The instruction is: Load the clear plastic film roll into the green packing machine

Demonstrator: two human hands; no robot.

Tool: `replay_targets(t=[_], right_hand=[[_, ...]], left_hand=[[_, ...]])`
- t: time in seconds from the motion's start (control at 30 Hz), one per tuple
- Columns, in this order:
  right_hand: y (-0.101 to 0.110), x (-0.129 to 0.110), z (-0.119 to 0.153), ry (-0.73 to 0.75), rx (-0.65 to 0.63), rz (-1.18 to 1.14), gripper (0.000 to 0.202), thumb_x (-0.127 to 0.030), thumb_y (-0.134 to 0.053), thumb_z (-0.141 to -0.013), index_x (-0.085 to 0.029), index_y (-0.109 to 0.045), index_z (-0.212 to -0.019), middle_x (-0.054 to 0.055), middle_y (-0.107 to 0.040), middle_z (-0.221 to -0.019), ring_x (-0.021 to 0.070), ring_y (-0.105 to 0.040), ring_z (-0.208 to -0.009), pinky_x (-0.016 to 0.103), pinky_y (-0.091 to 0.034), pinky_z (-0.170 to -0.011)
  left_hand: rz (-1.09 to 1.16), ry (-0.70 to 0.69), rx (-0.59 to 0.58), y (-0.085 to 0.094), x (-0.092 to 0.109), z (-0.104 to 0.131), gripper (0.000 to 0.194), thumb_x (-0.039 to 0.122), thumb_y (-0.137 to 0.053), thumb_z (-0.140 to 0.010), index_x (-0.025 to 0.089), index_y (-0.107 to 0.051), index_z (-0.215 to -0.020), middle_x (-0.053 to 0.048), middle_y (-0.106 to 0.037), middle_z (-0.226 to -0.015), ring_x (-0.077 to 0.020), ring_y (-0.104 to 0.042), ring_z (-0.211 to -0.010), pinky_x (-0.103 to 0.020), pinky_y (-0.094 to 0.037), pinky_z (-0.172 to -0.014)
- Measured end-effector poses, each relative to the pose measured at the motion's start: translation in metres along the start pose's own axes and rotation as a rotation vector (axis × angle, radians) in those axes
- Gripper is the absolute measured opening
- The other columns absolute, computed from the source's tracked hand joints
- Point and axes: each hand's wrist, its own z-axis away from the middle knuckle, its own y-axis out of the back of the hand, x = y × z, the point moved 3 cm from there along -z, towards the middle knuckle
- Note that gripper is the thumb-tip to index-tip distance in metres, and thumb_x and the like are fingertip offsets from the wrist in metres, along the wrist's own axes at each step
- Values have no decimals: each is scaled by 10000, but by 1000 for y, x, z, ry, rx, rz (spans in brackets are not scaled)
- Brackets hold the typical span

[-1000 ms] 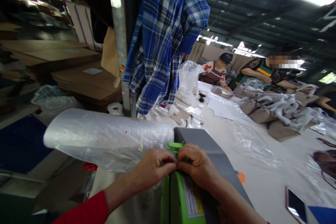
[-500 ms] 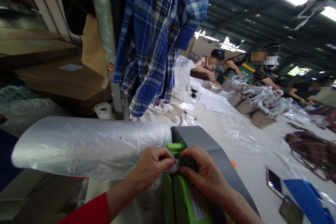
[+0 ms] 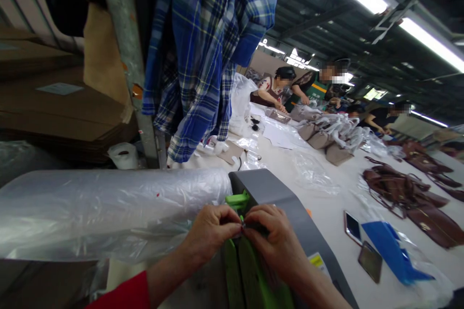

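Over the green parts of a grey machine (image 3: 275, 188), both my hands meet at the end of some clear plastic film (image 3: 239, 234). My left hand (image 3: 210, 229) is closed, thumb and forefinger pinching the film. Directly beside it, my right hand (image 3: 273, 234) is also pinched shut on the film, its fingertips nearly touching the left ones. Only a small bit of film shows between the fingers. A large roll of clear plastic film (image 3: 108, 193) lies to the left of the machine, and a green lever (image 3: 236, 200) sits just beyond my fingertips.
A blue plaid shirt (image 3: 217, 48) hangs by a metal post (image 3: 125, 48). Flat cardboard (image 3: 61, 111) is stacked at left. On the white table (image 3: 290, 193) lie two phones (image 3: 352, 227), a blue packet (image 3: 389, 246), brown handbags (image 3: 435, 222) and taupe bags (image 3: 337, 153). Several people work beyond.
My right thumb and fingers have closed from a wider gap onto the film, meeting my left fingertips. The view has turned a little to the right.
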Motion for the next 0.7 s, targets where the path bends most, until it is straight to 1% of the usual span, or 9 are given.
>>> replay_targets(t=[0.1,0.17,0.3,0.43,0.6,0.7], right_hand=[[-3,0,-2,34,1,12,100,-108,-670,-736,-194,-621,-725,-15,-642,-810,151,-556,-816,345,-331,-788],[-3,1,-3,31,1,19,107,-107,-675,-733,-193,-617,-710,-18,-641,-796,146,-556,-807,340,-329,-788],[-3,-1,-5,31,9,25,121,-98,-672,-731,-195,-610,-695,-22,-641,-784,141,-558,-796,334,-327,-789],[-3,-3,-6,26,3,25,125,-97,-684,-720,-188,-604,-691,-23,-638,-775,136,-556,-790,326,-324,-786],[-4,-4,-7,27,-14,26,128,-84,-676,-722,-183,-601,-690,-21,-637,-773,135,-551,-784,328,-318,-786],[-4,-4,-8,37,-13,32,128,-81,-674,-721,-181,-599,-694,-18,-635,-769,138,-550,-778,332,-317,-783]], left_hand=[[67,35,-16,2,-1,-1,177,271,-611,-557,122,-662,-639,-10,-609,-603,-131,-518,-609,-249,-384,-599],[101,64,-42,3,0,-1,191,277,-596,-553,119,-657,-641,-15,-608,-599,-136,-527,-608,-259,-396,-608],[109,128,-86,5,2,-3,219,290,-568,-533,111,-643,-635,-35,-616,-596,-166,-560,-621,-295,-429,-636],[-27,102,-117,9,4,-7,200,272,-527,-547,113,-630,-613,-43,-614,-586,-171,-556,-608,-290,-424,-605],[-250,44,-191,14,7,-12,185,214,-484,-581,120,-641,-613,-21,-603,-570,-131,-516,-555,-238,-365,-532],[-277,45,-224,15,10,-12,157,190,-493,-566,128,-632,-606,-11,-605,-567,-126,-518,-553,-226,-361,-525]])
